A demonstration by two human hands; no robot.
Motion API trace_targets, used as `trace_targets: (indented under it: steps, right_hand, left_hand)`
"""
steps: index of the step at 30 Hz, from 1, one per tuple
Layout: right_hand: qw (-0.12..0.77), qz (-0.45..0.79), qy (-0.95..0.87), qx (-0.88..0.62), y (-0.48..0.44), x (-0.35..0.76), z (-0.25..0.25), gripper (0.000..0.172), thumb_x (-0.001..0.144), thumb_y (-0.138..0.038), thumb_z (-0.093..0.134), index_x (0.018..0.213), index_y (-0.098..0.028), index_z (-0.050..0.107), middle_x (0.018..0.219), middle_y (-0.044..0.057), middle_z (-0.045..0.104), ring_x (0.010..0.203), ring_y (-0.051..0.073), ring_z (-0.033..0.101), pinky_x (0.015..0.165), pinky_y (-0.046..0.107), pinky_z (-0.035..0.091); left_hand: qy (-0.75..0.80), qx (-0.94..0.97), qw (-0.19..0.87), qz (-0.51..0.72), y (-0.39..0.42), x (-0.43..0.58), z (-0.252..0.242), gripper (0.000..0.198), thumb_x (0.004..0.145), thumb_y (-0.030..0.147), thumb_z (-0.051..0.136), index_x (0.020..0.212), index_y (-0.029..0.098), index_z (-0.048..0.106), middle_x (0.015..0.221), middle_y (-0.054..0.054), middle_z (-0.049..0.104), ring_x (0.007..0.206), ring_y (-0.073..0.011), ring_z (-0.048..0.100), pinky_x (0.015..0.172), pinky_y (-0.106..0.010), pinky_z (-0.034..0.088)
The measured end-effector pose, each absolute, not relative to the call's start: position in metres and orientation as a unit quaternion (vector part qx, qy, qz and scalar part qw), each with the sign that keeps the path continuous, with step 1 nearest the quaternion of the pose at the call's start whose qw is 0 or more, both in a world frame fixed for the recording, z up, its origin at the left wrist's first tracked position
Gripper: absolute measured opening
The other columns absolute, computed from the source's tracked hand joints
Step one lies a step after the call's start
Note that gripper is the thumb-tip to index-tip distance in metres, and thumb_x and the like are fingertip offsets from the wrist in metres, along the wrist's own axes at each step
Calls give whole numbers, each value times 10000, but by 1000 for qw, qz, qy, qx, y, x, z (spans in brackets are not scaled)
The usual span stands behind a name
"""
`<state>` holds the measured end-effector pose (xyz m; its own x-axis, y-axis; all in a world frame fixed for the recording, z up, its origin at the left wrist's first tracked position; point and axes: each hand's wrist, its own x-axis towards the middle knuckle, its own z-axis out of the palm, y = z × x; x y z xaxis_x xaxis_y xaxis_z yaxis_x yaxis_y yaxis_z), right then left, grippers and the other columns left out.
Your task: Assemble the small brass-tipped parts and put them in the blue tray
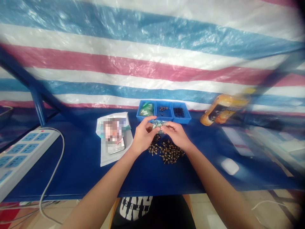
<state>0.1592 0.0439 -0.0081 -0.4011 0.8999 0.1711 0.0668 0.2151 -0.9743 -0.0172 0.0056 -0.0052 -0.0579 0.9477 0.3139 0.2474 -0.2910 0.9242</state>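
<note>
Pinching from both sides, the left hand (143,136) and right hand (175,135) close on a small crinkled plastic packet (159,124), its contents hard to make out, just above a heap of small brass-coloured fittings (166,152) and before a blue compartment tray (181,118).

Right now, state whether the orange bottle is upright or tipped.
Tipped: the orange bottle lies on its side on the blue bench, yellow cap to the right.
</note>
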Motion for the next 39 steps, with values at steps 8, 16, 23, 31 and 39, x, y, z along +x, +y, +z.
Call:
trace_targets:
  steps: [8, 16, 23, 31, 39]
  right_hand:
    - [416, 521, -648, -368, 43, 157, -7, 298, 813, -495, 707, 877, -204, 701, 786, 10, 663, 731, 169, 588, 708, 311, 467]
    - [417, 523, -655, -351, 44, 158, -9, 275, 829, -472, 697, 897, -205, 703, 789, 17, 662, 722, 171, 584, 692, 319, 460]
    - [431, 496, -672, -343, 43, 159, -9, 262, 854, -464, 676, 844, -203, 674, 761, 3, 634, 681, 148, 548, 646, 291, 433]
    - [447, 480, -676, -335, 41, 158, -6, 255, 860, -434, 678, 824, -183, 653, 748, -2, 623, 672, 133, 536, 657, 273, 433]
    - [447, 490, -669, -336, 42, 157, -8, 258, 851, -440, 688, 847, -184, 661, 756, 0, 624, 683, 136, 545, 661, 277, 433]
  left_hand:
    - [494, 597, 341, 533, 6, -18, -6, 404, 844, 327, 698, 1221, 228, 590, 595, 68, 430, 517, -99, 428, 526, -239, 375]
    - [494, 582, 367, 531, 7, -19, -4, 448, 803, 319, 742, 1214, 215, 599, 634, 47, 572, 548, -109, 524, 540, -235, 415]
    - [483, 575, 391, 531, 5, -16, -3, 437, 800, 316, 750, 1197, 208, 603, 629, 46, 565, 561, -112, 540, 553, -238, 421]
    - [473, 576, 396, 536, 5, -16, -3, 426, 802, 319, 756, 1185, 205, 609, 613, 57, 523, 533, -91, 478, 534, -221, 373]
    - [469, 578, 387, 545, 6, -15, -5, 405, 811, 320, 748, 1177, 212, 611, 601, 66, 473, 532, -85, 431, 539, -220, 358]
